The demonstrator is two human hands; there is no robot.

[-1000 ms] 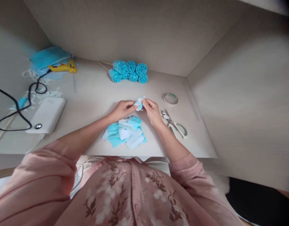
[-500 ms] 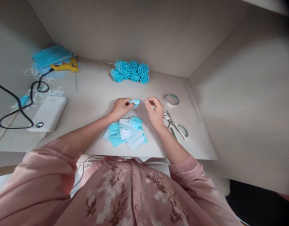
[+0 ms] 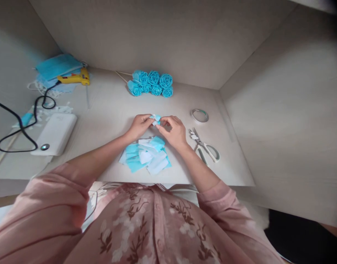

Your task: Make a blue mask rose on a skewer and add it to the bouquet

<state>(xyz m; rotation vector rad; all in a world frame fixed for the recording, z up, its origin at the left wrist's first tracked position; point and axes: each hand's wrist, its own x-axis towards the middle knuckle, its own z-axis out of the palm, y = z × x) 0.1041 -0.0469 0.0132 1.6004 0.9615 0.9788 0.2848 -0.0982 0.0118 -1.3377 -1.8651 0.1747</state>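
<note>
My left hand [image 3: 139, 125] pinches a small crumpled piece of blue and white mask fabric [image 3: 156, 118] above the middle of the table. From the other side, my right hand [image 3: 173, 131] has its thumb and forefinger on the same piece, its fingers curled. Just below both hands lies a loose pile of cut blue and white fabric pieces [image 3: 146, 156]. To the right of my right hand are scissors [image 3: 205, 146] with pale handles, small white scraps [image 3: 194, 135] by their blades, and a roll of tape [image 3: 199, 116].
Several blue fabric roses [image 3: 154, 83] on sticks lie at the back. On the left are a yellow glue gun [image 3: 75, 77] with a looping black cord, face masks [image 3: 58, 66], a white power bank [image 3: 55, 134] and white scraps. Panels wall the back and sides.
My right hand has moved left onto the fabric piece, from a short distance beside it. My left hand stays nearly where it was, still holding the piece.
</note>
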